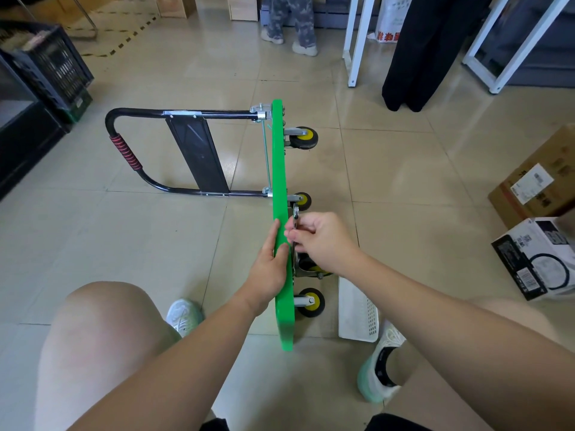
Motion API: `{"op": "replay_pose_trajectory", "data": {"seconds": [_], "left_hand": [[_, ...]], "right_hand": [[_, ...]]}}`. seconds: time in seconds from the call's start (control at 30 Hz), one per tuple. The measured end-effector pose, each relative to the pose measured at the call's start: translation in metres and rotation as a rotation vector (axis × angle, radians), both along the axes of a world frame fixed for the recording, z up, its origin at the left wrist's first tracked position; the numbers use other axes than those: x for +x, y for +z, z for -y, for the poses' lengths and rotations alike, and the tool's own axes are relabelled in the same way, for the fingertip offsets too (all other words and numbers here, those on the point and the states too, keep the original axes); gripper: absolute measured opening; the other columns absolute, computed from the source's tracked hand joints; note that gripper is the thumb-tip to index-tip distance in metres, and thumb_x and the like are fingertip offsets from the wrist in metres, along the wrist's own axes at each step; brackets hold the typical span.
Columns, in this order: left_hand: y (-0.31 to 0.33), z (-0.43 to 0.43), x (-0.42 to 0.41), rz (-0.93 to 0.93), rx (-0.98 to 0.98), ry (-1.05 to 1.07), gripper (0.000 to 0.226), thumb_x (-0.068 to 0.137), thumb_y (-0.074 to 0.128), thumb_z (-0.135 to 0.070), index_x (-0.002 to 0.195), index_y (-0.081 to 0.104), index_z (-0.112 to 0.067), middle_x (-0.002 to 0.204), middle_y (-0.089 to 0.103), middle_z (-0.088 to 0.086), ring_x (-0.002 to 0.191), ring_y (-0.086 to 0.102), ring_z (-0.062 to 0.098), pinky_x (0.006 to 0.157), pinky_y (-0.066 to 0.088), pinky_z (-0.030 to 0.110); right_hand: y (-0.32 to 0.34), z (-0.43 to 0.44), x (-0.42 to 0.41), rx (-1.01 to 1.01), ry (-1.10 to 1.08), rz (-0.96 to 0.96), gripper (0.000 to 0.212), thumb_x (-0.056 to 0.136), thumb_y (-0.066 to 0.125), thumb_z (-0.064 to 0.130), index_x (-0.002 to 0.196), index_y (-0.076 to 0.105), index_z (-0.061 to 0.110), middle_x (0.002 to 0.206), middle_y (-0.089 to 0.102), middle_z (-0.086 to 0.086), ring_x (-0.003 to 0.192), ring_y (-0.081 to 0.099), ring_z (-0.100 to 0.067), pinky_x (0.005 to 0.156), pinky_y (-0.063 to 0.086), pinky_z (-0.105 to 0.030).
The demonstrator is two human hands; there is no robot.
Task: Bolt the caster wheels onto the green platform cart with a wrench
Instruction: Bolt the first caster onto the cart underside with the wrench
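The left hand point(270, 265) and right hand point(323, 241) are bare, as are both forearms, with no sleeve in view. Legs are bare at the knees. The shorts point(398, 423) are black and seen only at the bottom edge. The left shoe point(183, 312) has a white knit upper with a mint tint. The right shoe point(387, 345) has the same white knit, a mint-green sole and a black ankle collar with small white markings.

The green platform cart point(281, 188) is stood on edge; yellow-hubbed caster wheels point(304, 139) are mounted at its 3 o'clock face, with a silver wrench point(296, 214) set among them.
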State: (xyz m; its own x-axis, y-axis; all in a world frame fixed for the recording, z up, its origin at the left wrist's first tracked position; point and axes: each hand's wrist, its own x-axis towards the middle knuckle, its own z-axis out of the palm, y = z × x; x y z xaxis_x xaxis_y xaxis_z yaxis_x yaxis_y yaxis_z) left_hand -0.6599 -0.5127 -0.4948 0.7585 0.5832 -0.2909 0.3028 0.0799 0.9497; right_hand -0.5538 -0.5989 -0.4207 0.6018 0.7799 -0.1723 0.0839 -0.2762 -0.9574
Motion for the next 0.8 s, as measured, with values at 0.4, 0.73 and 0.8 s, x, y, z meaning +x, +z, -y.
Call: {"op": "replay_pose_trajectory", "data": {"seconds": [0.4, 0.73, 0.8], "left_hand": [[0.007, 0.003, -0.002, -0.053, -0.019, 0.014, 0.057, 0.101, 0.040, -0.048, 0.152, 0.022, -0.065, 0.148, 0.056, -0.009, 0.119, 0.064, 0.015, 0.103, 0.054, 0.045], [0.009, 0.005, -0.001, -0.080, -0.045, 0.056, 0.055, 0.106, 0.039, -0.037, 0.152, 0.024, -0.063, 0.125, 0.068, -0.004, 0.112, 0.066, 0.024, 0.104, 0.052, 0.047], [0.011, 0.005, -0.002, -0.069, -0.047, 0.049, 0.055, 0.107, 0.038, -0.036, 0.154, 0.023, -0.062, 0.132, 0.066, -0.011, 0.115, 0.065, 0.020, 0.106, 0.051, 0.047]], "right_hand": [[0.000, 0.011, -0.009, 0.026, -0.078, -0.004, 0.022, 0.096, 0.063, 0.013, 0.086, 0.070, 0.031, 0.091, 0.074, 0.007, 0.095, 0.072, -0.013, 0.089, 0.060, -0.040], [-0.038, 0.056, -0.067, 0.248, -0.230, 0.330, 0.034, 0.092, 0.055, 0.005, 0.101, 0.073, 0.032, 0.101, 0.071, 0.026, 0.099, 0.069, -0.001, 0.093, 0.054, -0.024], [-0.027, 0.053, -0.056, 0.244, -0.323, 0.218, 0.037, 0.092, 0.062, -0.002, 0.091, 0.073, 0.033, 0.093, 0.071, 0.030, 0.096, 0.067, 0.006, 0.091, 0.051, -0.017]]}}
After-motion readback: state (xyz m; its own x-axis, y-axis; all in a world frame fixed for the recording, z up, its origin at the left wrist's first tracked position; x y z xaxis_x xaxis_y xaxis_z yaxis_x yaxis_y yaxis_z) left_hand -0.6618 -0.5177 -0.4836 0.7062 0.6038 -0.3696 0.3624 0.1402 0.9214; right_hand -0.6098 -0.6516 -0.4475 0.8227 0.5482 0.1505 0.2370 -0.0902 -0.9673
